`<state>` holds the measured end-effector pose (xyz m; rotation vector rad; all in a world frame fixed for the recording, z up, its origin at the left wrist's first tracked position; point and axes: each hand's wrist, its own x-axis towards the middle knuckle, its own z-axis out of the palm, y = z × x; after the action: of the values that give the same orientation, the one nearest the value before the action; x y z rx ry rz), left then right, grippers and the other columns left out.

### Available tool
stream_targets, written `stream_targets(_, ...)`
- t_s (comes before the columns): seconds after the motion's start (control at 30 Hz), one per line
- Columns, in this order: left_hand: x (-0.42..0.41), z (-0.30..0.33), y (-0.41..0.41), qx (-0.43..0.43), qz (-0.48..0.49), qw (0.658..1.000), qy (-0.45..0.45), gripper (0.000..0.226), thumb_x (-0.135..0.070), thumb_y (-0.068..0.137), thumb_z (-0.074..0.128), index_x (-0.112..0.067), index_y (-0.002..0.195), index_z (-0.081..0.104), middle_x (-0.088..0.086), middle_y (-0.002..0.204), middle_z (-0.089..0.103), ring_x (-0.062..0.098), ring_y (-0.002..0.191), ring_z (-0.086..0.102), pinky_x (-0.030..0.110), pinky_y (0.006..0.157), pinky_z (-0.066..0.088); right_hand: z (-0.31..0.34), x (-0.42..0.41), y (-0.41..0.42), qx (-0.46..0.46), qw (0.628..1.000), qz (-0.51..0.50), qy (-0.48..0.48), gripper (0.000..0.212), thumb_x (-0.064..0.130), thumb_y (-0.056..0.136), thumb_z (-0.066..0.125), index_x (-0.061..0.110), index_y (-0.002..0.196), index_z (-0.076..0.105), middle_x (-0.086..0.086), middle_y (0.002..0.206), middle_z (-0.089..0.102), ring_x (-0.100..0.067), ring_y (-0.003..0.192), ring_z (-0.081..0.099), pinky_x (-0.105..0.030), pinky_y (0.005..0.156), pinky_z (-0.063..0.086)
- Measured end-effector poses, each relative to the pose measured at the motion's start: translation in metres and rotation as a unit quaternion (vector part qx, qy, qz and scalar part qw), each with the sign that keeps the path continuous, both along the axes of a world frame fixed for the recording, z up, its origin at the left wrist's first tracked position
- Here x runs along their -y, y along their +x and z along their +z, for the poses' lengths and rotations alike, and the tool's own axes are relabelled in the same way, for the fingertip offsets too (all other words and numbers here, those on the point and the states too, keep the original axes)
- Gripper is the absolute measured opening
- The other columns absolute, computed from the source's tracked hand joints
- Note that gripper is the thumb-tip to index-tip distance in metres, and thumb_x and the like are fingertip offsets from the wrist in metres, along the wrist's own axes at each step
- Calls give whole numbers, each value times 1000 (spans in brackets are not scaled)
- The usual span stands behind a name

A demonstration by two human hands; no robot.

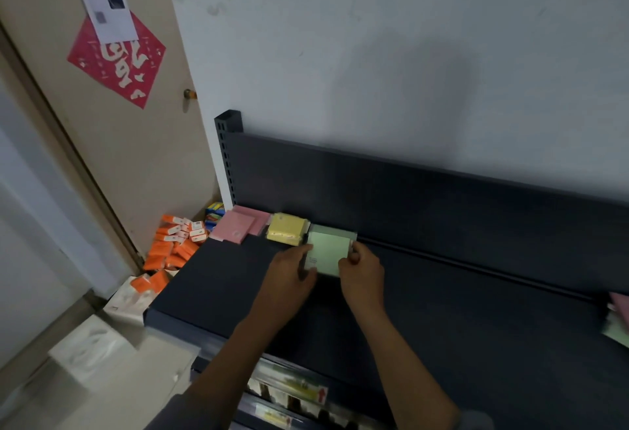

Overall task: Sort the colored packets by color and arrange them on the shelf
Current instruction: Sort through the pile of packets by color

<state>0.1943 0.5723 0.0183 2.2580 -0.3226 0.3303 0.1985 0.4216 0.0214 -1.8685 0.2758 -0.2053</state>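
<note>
Shelf point(442, 293) first: big dark metal deck, mostly bare, with three color groups started along the back left. Pink packets point(238, 225) sit at the far left, yellow packets point(285, 229) just beside them, then the green stack point(335, 234). Top green packet point(329, 256) is in both hands right now, left hand point(289, 273) pinching its left edge and right hand point(360, 271) pinching the right edge, squaring it onto the stack I'd guess. Over at the far right edge a few loose packets point(617, 320), pink and green, aren't sorted yet. So I'd call it well underway, not finished. Orange packs point(173, 246) piled on the floor look unrelated.
</note>
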Motion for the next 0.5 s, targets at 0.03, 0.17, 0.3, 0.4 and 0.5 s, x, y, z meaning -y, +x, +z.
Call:
stream_targets(0.03, 0, -3, 2, -5, 5, 1000, -2, 41, -2, 87, 70, -2, 127, 64, 10, 117, 70, 7, 100, 60, -5, 83, 35, -2, -2, 4, -2, 1000, -3, -3, 34, -4, 92, 50, 14, 115, 67, 3, 101, 70, 0, 82, 62, -6, 58, 46)
stream_targets(0.17, 0, -16, 14, -27, 22, 999, -13, 43, -5, 87, 70, -4, 130, 62, 9, 124, 65, 17, 112, 60, -4, 89, 34, -9, -7, 21, -17, 1000, -24, 10, 37, -1, 91, 51, 16, 120, 66, 0, 107, 70, -14, 90, 65, -29, 74, 59)
stream_targets(0.3, 4, -16, 20, -38, 26, 998, -33, 44, -7, 89, 69, -7, 132, 61, 5, 129, 62, 9, 113, 56, 0, 91, 38, -22, -8, 36, -5, 998, -49, 30, 29, 9, 89, 63, 28, 110, 64, -2, 109, 64, -18, 93, 65, -45, 75, 62)
stream_targets(0.4, 8, -16, 22, -52, 0, 998, -26, 47, -16, 91, 67, -12, 137, 56, 3, 144, 51, 2, 126, 44, 6, 105, 33, -35, 1, 47, -5, 994, -82, 75, 27, 9, 93, 65, 13, 119, 67, -9, 114, 62, -15, 88, 65, -20, 53, 56)
stream_targets(0.5, 11, -15, 24, -80, -14, 997, -3, 54, -27, 94, 63, -21, 146, 48, -5, 161, 26, 6, 147, 25, 14, 117, 21, -44, 9, 55, -4, 990, -96, 106, 25, 8, 96, 62, 8, 120, 68, -8, 111, 68, -12, 84, 67, -13, 50, 50)
